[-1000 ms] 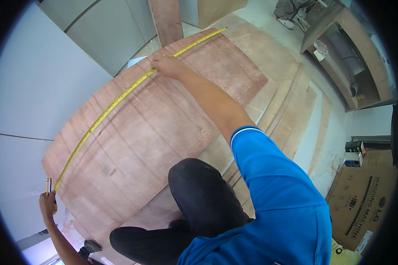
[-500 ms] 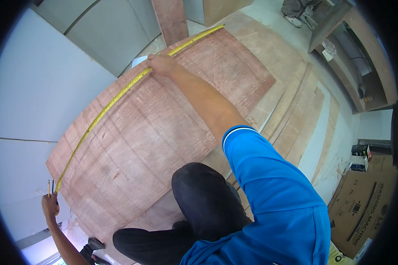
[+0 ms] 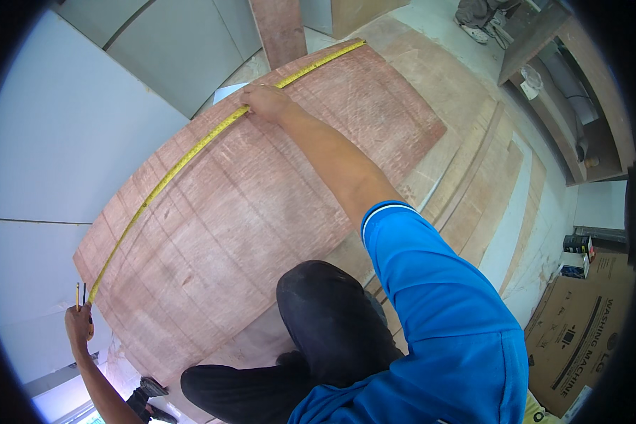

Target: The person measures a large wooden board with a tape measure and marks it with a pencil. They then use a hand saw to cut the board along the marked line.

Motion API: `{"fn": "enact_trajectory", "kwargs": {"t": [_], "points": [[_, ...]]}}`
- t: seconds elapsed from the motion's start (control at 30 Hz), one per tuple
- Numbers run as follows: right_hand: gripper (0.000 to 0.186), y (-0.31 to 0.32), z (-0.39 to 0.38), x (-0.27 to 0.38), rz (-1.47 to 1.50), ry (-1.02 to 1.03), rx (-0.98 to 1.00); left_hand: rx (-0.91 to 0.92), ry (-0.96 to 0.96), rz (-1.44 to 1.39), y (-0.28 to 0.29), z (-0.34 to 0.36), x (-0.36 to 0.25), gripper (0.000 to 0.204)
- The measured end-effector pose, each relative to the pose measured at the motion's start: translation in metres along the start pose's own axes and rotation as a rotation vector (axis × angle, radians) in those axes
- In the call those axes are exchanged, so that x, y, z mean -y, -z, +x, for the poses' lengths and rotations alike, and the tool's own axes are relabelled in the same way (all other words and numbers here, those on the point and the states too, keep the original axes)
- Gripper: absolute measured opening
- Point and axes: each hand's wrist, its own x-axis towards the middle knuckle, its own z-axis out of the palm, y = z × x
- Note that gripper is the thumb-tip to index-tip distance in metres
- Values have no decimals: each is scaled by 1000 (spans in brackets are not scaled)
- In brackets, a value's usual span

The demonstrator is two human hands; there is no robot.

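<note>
A yellow tape measure (image 3: 184, 159) runs along the far edge of a large reddish plywood sheet (image 3: 261, 205) lying flat on the floor. With my arm stretched forward, my right hand (image 3: 265, 102) pins the tape to the sheet near its far edge. At the sheet's near left corner, my left hand (image 3: 78, 325) is closed on the tape's other end, and a yellow pencil sticks up from it. My dark-trousered knee (image 3: 325, 311) rests at the sheet's near side.
More plywood sheets (image 3: 473, 191) lie stacked to the right. White panels (image 3: 63, 120) lie on the left. A wooden plank (image 3: 279, 28) stands at the back, with a wooden cabinet (image 3: 579, 92) at the right. A cardboard box (image 3: 586, 332) sits at the lower right.
Both hands stay where they were on the tape. Only the view has shifted slightly.
</note>
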Motion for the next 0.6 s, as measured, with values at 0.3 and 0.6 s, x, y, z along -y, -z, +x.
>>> {"fn": "enact_trajectory", "kwargs": {"t": [0.3,0.6], "points": [[19,-11,1,-18,19,-6,-37,57,-7,-60,13,9,-22,46],[30,-78,66,24,171,-193,262,103,-5,432,-9,40,57,36]]}}
